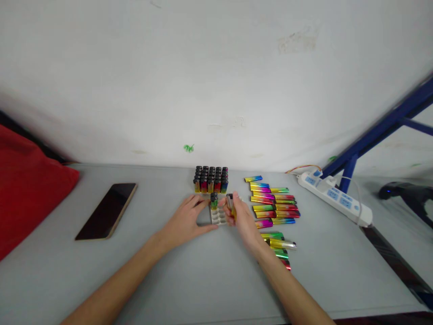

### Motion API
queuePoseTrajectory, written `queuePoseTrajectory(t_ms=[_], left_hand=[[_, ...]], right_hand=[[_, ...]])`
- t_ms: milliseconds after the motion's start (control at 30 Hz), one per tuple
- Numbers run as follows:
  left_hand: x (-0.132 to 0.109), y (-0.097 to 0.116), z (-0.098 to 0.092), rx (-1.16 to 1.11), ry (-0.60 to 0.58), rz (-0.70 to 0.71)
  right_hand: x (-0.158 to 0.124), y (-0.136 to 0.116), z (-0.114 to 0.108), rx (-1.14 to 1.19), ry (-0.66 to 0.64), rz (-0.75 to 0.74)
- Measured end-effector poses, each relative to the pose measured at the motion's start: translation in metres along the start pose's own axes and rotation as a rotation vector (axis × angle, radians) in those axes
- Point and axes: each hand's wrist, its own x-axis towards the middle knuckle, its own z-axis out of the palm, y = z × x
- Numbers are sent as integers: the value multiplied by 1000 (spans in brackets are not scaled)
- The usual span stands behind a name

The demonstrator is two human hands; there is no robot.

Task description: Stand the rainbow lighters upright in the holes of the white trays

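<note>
My right hand [239,214] is closed around a lighter [231,204] with a black top and a yellowish body, held above a small white tray [217,217] with rounded slots. At the tray's back left corner a green lighter [214,201] stands upright. My left hand [186,219] rests at the tray's left side, thumb and fingers spread apart along its edges. Just behind, a block of upright lighters [210,180] with black tops and coloured metallic bodies stands in rows. To the right of my right hand, many shiny lighters [274,210] lie flat in stacked rows.
A phone [106,211] lies on the grey table [152,280] at the left, near a red cloth item [30,180]. On the right are a white power strip [334,198] with cables, a blue metal frame [375,131] and a black device [409,196]. A white wall [209,81] closes off the back.
</note>
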Motion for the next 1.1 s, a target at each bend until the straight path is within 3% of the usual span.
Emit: queuePoseTrajectory(t_ms=[133,400,767,1100], left_hand=[[0,1,0,6,1,-2],[-1,0,2,-8,7,-5],[0,2,0,-10,-16,-9],[-1,-2,3,-24,10,-2]], right_hand=[[-1,0,-7,-217,20,-259],[-1,-4,-20,-637,111,-574],[7,12,-25,-656,-40,-545],[3,-12,-27,-1153,-229,-587]])
